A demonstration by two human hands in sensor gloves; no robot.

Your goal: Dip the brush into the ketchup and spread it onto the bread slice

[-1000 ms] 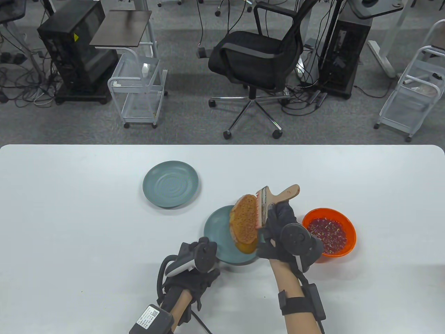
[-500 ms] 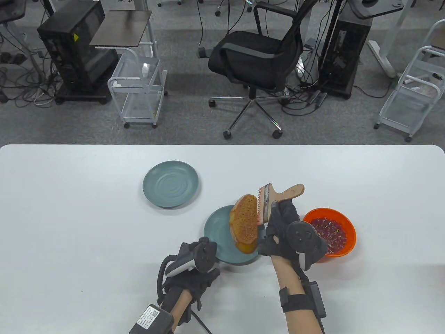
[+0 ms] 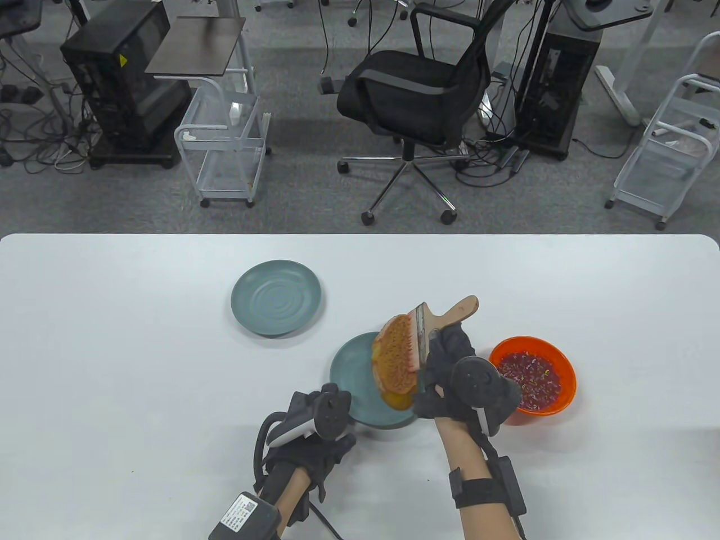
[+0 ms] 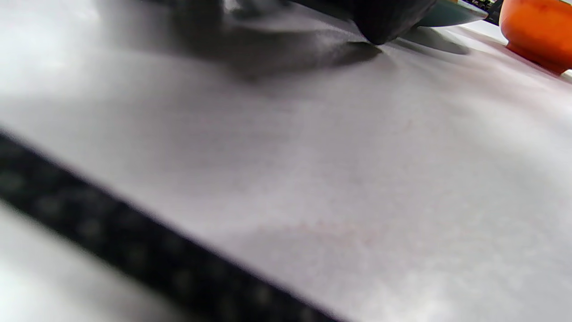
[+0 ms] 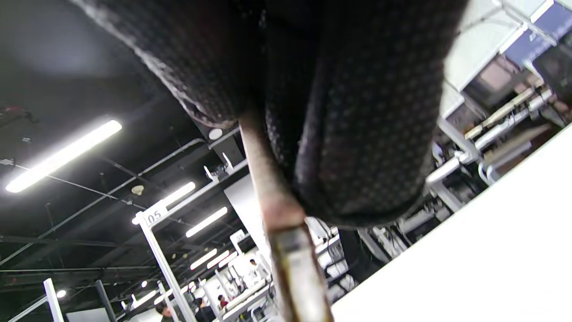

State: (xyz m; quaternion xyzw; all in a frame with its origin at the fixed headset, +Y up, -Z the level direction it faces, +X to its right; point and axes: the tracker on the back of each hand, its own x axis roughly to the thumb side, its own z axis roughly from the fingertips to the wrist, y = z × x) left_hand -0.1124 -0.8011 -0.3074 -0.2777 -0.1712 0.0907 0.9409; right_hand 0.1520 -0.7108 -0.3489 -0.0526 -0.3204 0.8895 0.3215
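My right hand (image 3: 443, 353) grips a wooden-handled brush (image 3: 432, 326). Its red-stained bristles press on the face of a brown bread slice (image 3: 394, 360). The slice stands tilted on edge over a blue plate (image 3: 349, 377); what props it up is hidden. An orange bowl (image 3: 564, 368) of ketchup (image 3: 529, 378) sits just right of my right hand. My left hand (image 3: 326, 408) rests on the table at the plate's near-left rim, its fingers hidden under the tracker. In the left wrist view a fingertip (image 4: 384, 22) touches the table beside the plate rim (image 4: 451, 15). The right wrist view shows my fingers (image 5: 357, 134) around the brush (image 5: 295, 264).
A second, bare blue plate (image 3: 275, 297) sits at the far left of the work area. The orange bowl also shows in the left wrist view (image 4: 536, 31). An office chair (image 3: 416, 95) and carts stand beyond the table's far edge.
The brush first slid slightly up and right along the bread, then came back left and down across its face. The left hand has not moved.
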